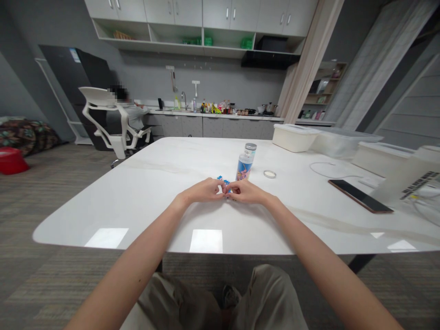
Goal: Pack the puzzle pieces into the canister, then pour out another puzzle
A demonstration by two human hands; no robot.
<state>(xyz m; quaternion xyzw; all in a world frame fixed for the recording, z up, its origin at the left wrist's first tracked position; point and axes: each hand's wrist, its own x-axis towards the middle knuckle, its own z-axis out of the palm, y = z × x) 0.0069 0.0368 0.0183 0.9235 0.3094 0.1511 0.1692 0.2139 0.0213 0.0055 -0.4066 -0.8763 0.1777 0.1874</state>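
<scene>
Small blue and pink pieces (226, 183) lie between my two hands near the middle of the white table (137, 201). My left hand (208, 189) has its thumb and fingers closed at the left side of these pieces. From the right, my right hand (243, 190) pinches at the same spot, its fingertips almost touching the left ones. What exactly each hand grips is too small to tell. Just behind my right hand stands a clear bottle (244, 166) with a blue and pink label. A jar with a grey lid (250, 146) is behind it.
A round ring-like lid (270, 174) lies right of the bottle. Farther right are a dark tablet (359, 195), a white cable, and pale storage boxes (294, 137). A person sits in a white chair (118, 130) at the back left, by the kitchen counter.
</scene>
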